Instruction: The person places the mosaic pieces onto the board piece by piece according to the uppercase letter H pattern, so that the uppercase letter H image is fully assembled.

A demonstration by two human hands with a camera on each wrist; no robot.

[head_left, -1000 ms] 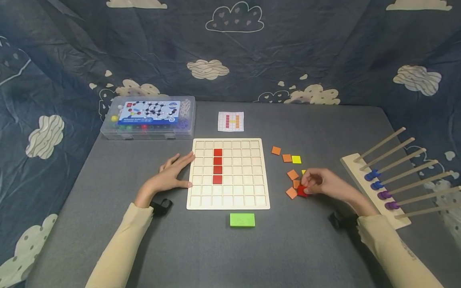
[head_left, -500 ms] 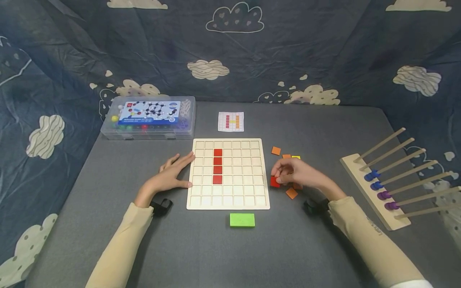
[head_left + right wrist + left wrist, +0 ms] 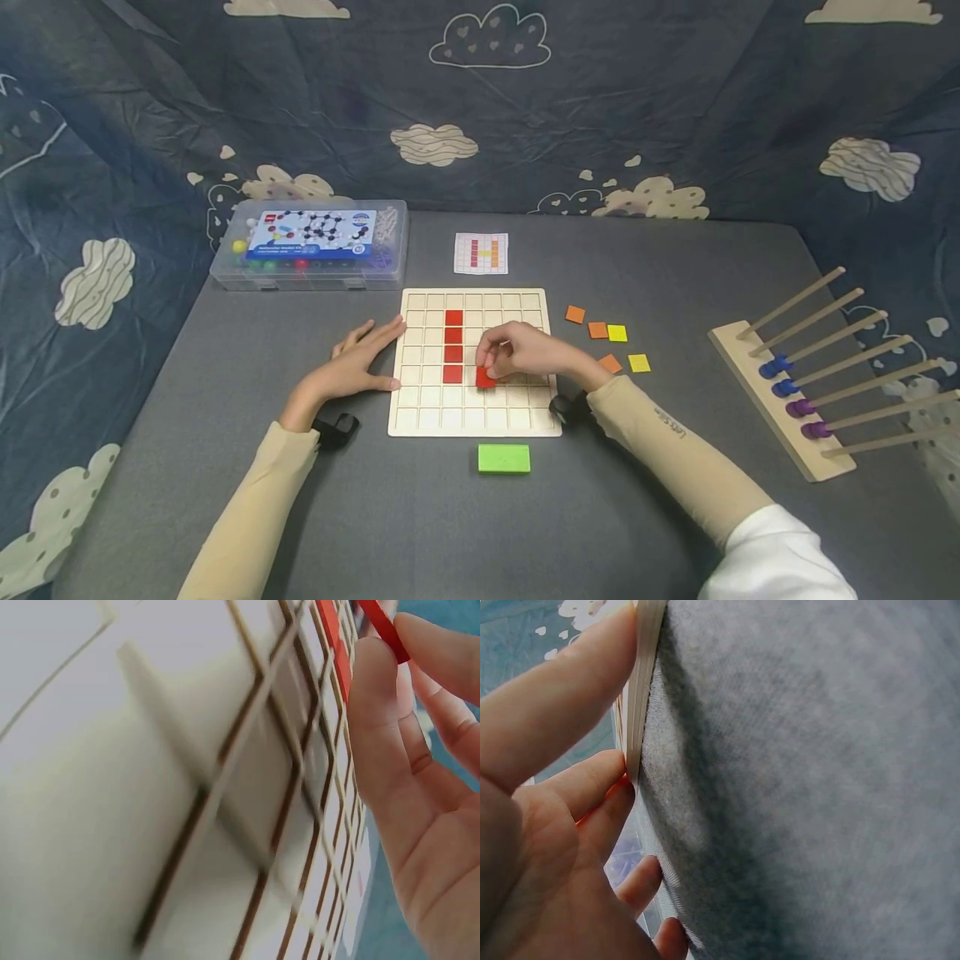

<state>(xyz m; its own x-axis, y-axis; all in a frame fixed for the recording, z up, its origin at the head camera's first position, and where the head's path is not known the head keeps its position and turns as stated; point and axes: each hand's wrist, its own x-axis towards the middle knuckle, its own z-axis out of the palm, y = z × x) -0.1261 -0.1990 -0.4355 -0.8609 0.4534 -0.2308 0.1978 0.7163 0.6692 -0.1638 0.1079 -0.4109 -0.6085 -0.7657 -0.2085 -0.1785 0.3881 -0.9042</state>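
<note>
My right hand [image 3: 521,352] pinches a red square tile [image 3: 485,379] between thumb and finger, over the wooden grid board [image 3: 420,422]. In the right wrist view that tile [image 3: 384,628] is tilted and held clear of the grid. Just left of it, several red tiles [image 3: 453,354] lie in the board's cells in one column. At the board's left edge my left hand [image 3: 345,367] rests with spread fingers. Its thumb and fingertips touch the board's side [image 3: 639,697] in the left wrist view.
Loose orange tiles [image 3: 597,331] and yellow tiles [image 3: 639,363] lie right of the board. A pattern card [image 3: 481,253] and a plastic kit box [image 3: 309,246] stand behind. A green block [image 3: 504,458] lies in front; a peg rack [image 3: 780,400] is far right.
My right hand has carried the red tile leftward from the loose pile to above the board. My left hand has stayed at the board's edge.
</note>
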